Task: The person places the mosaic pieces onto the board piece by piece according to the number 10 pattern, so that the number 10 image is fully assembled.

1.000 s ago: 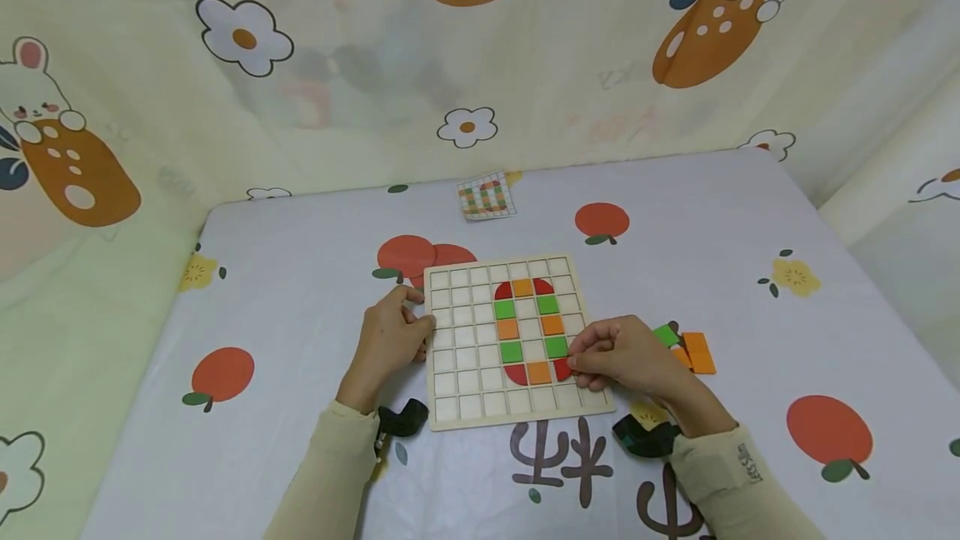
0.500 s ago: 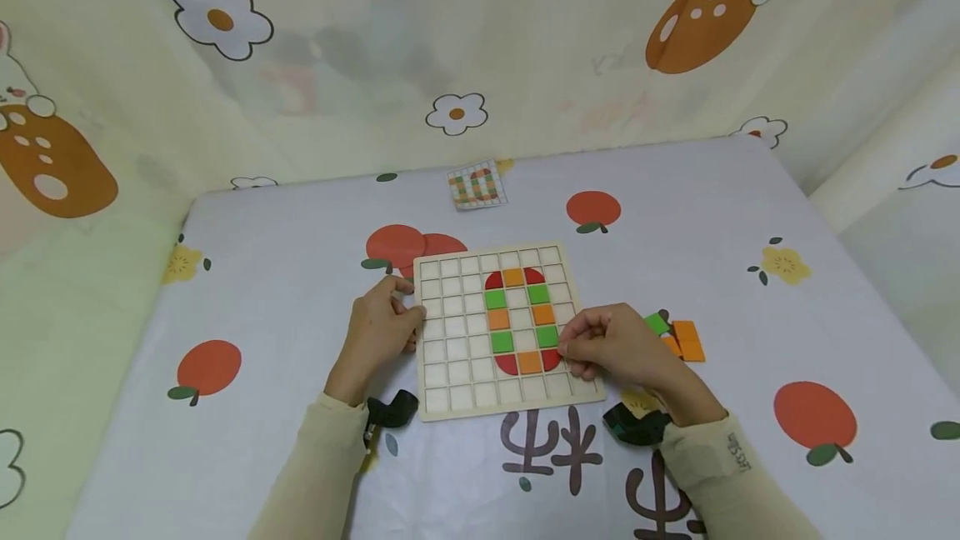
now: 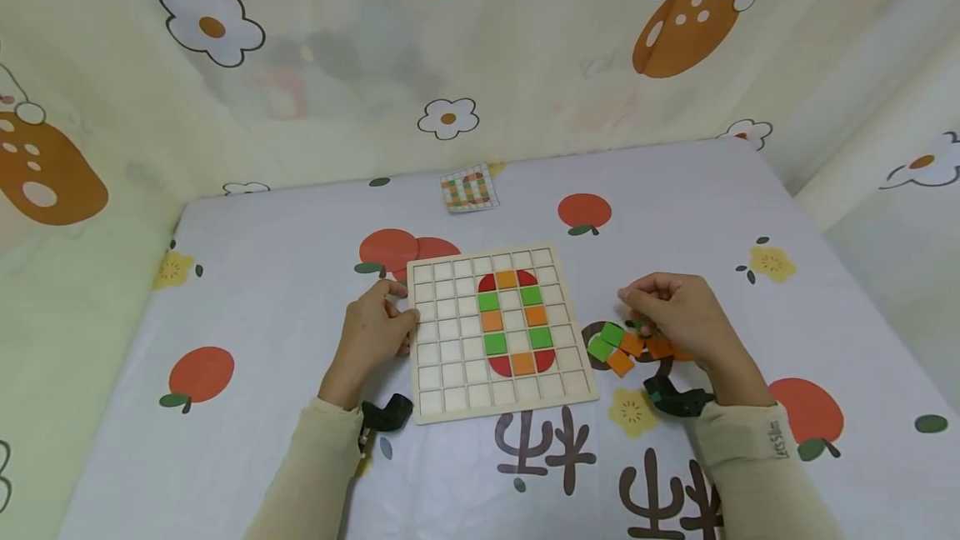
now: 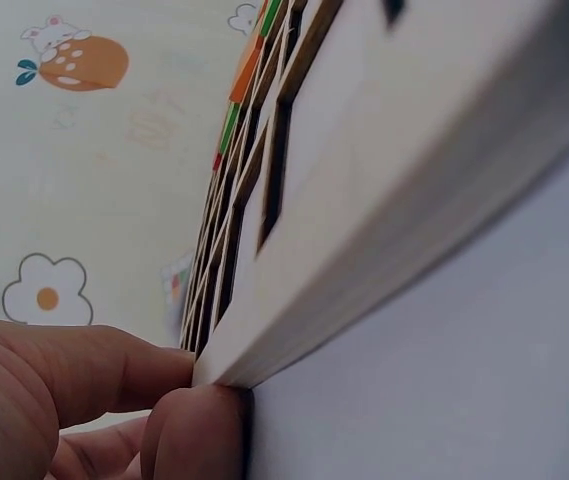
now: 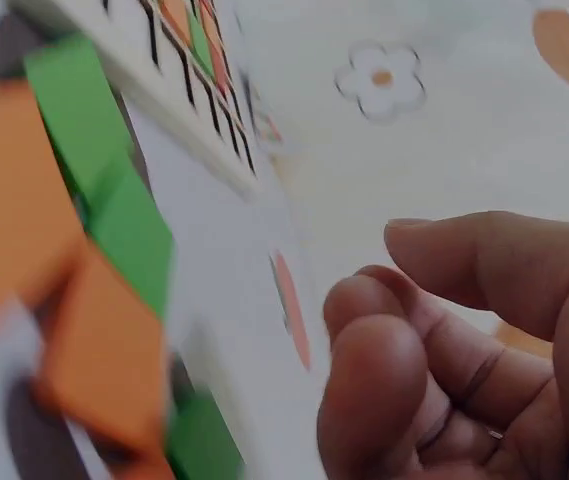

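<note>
A square wooden grid board lies mid-table. Red rounded corner tiles, green tiles and orange tiles form a tall ring in its cells. At the board's left side, my left hand holds the edge between thumb and finger; the left wrist view has the fingertips right at the rim. My right hand is over the loose tiles right of the board, thumb apart from the loosely curled fingers, nothing between them. Green and orange loose tiles appear blurred in the right wrist view; the hand partly covers the pile.
A small printed pattern card lies behind the board, near the back edge of the table. The tablecloth bears printed fruit and flowers. A patterned curtain rises behind the table. Dark wrist devices sit at both cuffs.
My right hand has left the red tile at the ring's lower right corner and moved right over the loose tiles. My left hand stays at the board's edge. The head view has shifted slightly.
</note>
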Demonstrator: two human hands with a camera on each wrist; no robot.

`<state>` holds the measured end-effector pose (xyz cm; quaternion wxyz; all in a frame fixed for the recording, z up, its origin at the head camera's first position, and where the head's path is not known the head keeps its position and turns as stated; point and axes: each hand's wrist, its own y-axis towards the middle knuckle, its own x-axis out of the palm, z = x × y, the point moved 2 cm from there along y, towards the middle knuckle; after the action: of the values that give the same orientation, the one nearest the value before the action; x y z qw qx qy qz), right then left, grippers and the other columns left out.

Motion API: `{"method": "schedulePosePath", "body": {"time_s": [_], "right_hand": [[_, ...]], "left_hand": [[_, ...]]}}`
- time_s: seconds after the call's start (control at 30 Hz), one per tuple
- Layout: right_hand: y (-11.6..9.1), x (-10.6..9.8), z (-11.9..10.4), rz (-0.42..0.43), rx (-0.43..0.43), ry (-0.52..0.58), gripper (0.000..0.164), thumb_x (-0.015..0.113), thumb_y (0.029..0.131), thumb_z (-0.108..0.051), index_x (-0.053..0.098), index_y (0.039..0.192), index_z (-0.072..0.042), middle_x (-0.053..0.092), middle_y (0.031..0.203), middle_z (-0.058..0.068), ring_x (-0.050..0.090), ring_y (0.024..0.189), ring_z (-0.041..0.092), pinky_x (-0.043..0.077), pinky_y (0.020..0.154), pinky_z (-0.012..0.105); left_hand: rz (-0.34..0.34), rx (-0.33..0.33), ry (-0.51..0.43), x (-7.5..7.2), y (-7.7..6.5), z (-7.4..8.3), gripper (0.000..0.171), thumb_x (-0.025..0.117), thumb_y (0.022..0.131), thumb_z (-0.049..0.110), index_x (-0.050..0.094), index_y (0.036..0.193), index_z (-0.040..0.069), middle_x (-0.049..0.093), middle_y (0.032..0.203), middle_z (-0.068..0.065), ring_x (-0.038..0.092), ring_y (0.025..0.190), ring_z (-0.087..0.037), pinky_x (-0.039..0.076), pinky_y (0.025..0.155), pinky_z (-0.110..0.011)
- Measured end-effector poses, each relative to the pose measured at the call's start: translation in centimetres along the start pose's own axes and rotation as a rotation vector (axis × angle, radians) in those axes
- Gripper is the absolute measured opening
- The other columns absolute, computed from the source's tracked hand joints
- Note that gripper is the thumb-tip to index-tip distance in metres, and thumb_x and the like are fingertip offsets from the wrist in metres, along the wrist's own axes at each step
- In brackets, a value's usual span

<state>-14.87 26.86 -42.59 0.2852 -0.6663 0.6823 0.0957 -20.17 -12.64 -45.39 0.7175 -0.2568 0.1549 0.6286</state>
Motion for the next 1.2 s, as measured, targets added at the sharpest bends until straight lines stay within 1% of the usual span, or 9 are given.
{"method": "schedulePosePath", "body": {"time_s": [0.17,0.3,0.43,0.53,0.7,0.77,0.9,1.03,1.2], "right_hand": [[-0.2,-2.7,1.5,0.024,0.074,-0.202,0.038,0.07,0.099,-0.037,0.071,0.112,-0.001,0.065,0.086,0.008,0.056,0.076,0.023,0.048,0.059,0.029],[-0.5,-4.4,2.6,-0.046,0.155,-0.288,0.045,0.074,0.095,-0.041,0.066,0.117,-0.002,0.064,0.092,0.01,0.057,0.08,0.024,0.048,0.063,0.031],[-0.7,-5.1,3.1,-0.112,0.206,-0.322,0.054,0.076,0.092,-0.045,0.061,0.123,-0.002,0.063,0.099,0.014,0.06,0.079,0.025,0.048,0.065,0.033],[-0.8,-5.2,3.2,-0.121,0.195,-0.332,0.054,0.078,0.091,-0.043,0.061,0.122,-0.002,0.063,0.099,0.014,0.06,0.079,0.024,0.048,0.065,0.033],[-1.0,-5.0,3.2,-0.128,0.18,-0.326,0.05,0.079,0.091,-0.036,0.063,0.122,-0.001,0.062,0.094,0.01,0.059,0.081,0.024,0.048,0.065,0.032],[-0.8,-4.8,2.9,-0.129,0.174,-0.33,0.049,0.079,0.09,-0.035,0.064,0.122,-0.001,0.062,0.093,0.009,0.058,0.082,0.024,0.048,0.065,0.032],[-0.6,-4.5,2.5,-0.123,0.164,-0.366,0.05,0.079,0.088,-0.036,0.064,0.121,-0.001,0.063,0.098,0.012,0.056,0.085,0.026,0.045,0.065,0.032],[-0.8,-4.4,2.5,-0.118,0.158,-0.401,0.051,0.08,0.088,-0.037,0.064,0.119,0.0,0.065,0.104,0.018,0.056,0.087,0.027,0.045,0.064,0.032],[-0.7,-4.3,2.5,-0.109,0.14,-0.399,0.048,0.08,0.088,-0.035,0.066,0.117,0.0,0.067,0.105,0.019,0.058,0.086,0.027,0.047,0.064,0.032]], "left_hand": [[0.007,0.002,-0.001,0.0,0.0,-0.1,0.031,0.071,0.094,0.008,0.06,0.122,0.0,0.058,0.074,-0.01,0.062,0.045,-0.017,0.054,0.048,-0.028],[0.001,0.004,-0.007,0.1,0.0,-0.1,0.031,0.071,0.094,0.007,0.06,0.122,0.0,0.057,0.074,-0.01,0.062,0.045,-0.017,0.054,0.048,-0.027],[0.0,0.006,-0.01,0.1,0.0,-0.2,0.032,0.071,0.094,0.007,0.06,0.123,0.0,0.057,0.075,-0.01,0.062,0.046,-0.017,0.055,0.049,-0.028],[0.002,0.002,-0.008,0.1,0.0,-0.1,0.032,0.071,0.094,0.007,0.06,0.123,0.0,0.057,0.075,-0.011,0.062,0.046,-0.017,0.055,0.05,-0.028],[-0.005,0.0,0.004,0.1,0.0,-0.2,0.031,0.069,0.095,0.008,0.059,0.123,0.0,0.057,0.075,-0.011,0.062,0.046,-0.017,0.055,0.051,-0.029],[0.001,-0.002,0.014,-0.2,0.0,-0.2,0.031,0.069,0.095,0.008,0.059,0.123,0.0,0.057,0.076,-0.011,0.062,0.047,-0.016,0.055,0.051,-0.028],[0.009,-0.012,0.013,-0.4,-0.1,-0.3,0.031,0.07,0.095,0.008,0.059,0.124,0.001,0.057,0.076,-0.011,0.062,0.047,-0.016,0.055,0.05,-0.027],[0.004,-0.007,0.003,0.0,-0.1,-0.4,0.032,0.07,0.094,0.007,0.059,0.123,0.001,0.057,0.074,-0.01,0.061,0.046,-0.016,0.054,0.048,-0.027],[0.007,0.013,0.004,0.2,0.1,-0.5,0.031,0.07,0.094,0.007,0.06,0.123,0.002,0.057,0.072,-0.01,0.061,0.046,-0.017,0.053,0.049,-0.027]]}}
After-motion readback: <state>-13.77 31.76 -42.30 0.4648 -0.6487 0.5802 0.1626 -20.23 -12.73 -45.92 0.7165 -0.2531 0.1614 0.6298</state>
